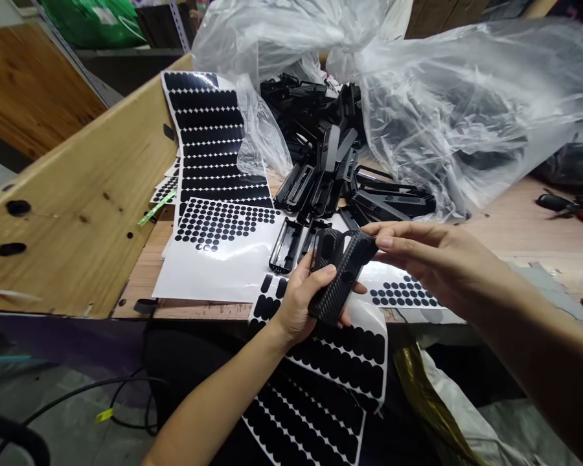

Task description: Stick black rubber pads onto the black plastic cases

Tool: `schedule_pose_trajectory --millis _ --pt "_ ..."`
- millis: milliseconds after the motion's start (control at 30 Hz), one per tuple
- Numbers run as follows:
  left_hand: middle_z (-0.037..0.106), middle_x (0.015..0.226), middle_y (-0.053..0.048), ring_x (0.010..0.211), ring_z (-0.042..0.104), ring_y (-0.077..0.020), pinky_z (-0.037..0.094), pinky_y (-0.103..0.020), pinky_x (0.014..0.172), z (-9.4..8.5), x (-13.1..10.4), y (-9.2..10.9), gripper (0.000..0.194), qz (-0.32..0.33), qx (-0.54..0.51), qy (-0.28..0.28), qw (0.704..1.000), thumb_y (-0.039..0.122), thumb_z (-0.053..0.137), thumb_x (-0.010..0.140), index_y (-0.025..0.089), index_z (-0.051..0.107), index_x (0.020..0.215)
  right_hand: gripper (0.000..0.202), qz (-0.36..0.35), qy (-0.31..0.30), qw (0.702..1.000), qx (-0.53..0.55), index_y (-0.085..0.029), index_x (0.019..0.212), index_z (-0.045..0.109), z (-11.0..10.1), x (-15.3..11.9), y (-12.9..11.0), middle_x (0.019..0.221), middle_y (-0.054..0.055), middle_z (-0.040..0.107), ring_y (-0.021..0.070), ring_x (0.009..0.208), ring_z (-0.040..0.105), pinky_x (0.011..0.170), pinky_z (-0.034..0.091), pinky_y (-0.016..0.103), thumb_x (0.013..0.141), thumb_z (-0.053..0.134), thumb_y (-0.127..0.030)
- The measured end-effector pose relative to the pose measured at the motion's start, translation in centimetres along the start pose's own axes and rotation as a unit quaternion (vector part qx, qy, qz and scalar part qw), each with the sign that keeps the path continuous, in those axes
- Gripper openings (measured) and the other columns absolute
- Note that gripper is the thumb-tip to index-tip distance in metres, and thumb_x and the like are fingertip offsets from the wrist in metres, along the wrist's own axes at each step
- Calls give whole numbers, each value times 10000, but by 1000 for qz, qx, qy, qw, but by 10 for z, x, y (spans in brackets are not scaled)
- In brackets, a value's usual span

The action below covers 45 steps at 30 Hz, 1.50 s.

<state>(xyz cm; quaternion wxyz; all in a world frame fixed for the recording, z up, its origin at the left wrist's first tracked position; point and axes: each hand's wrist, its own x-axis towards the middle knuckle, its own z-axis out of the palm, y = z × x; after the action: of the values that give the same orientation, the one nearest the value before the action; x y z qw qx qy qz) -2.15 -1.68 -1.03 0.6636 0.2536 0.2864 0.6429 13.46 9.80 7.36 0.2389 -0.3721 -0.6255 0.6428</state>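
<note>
My left hand (304, 298) is wrapped round two black carbon-patterned plastic parts (342, 275), held side by side above the table's front edge. The fingers of my right hand (403, 243) pinch the upper right end of the right-hand part. Just behind, open black frames (285, 246) lie on white sticker sheets. A sheet of round black stickers (216, 223) lies to the left, and a strip of larger black stickers (340, 349) hangs over the front edge below my hands. A pile of black parts (320, 142) sits further back.
Clear plastic bags (432, 110) cover the back and right of the pile. A wooden side board (78, 194) borders the table on the left. Keys (571, 206) lie at the far right. A green strip (158, 207) rests near the board, and a cable (78, 391) hangs below.
</note>
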Motion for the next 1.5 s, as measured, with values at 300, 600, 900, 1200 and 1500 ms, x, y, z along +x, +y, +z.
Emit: schedule_pose_trajectory --millis 300,600,900,1200,1500 --pt "765 873 -104 448 655 -150 507 -204 408 -1 0 -2 483 4 -7 3 1000 442 634 945 166 445 1295 148 -15 2 1000 -6 -282 790 810 4 -1 4 1074 21 769 218 1029 688 993 536 359 771 874 -415" --pt "765 873 -104 458 657 -143 507 -196 419 0 0 -2 469 6 -9 -5 1000 430 605 968 170 427 1316 179 -22 2 999 -34 -268 823 804 3 0 6 1060 28 759 219 990 683 939 536 359 783 861 -434" --pt "760 877 -106 457 651 -141 504 -202 421 -1 0 -2 495 10 -8 -7 1000 431 615 966 161 420 1332 216 -37 15 998 -54 -248 822 793 3 0 8 1064 41 752 236 980 678 930 533 389 767 874 -441" --pt "760 876 -94 452 651 -150 494 -215 424 1 -1 0 534 -3 -7 5 1000 457 632 943 170 415 1338 231 -85 54 982 -157 -267 857 780 3 -3 8 1131 34 751 283 1092 681 1051 509 481 817 824 -490" --pt "758 890 -90 467 650 -142 494 -215 439 1 -1 -1 530 -5 0 8 1000 464 633 944 184 412 1336 225 -247 134 899 -336 -272 979 730 13 -8 6 1348 100 596 370 1281 560 1017 549 551 857 768 -457"
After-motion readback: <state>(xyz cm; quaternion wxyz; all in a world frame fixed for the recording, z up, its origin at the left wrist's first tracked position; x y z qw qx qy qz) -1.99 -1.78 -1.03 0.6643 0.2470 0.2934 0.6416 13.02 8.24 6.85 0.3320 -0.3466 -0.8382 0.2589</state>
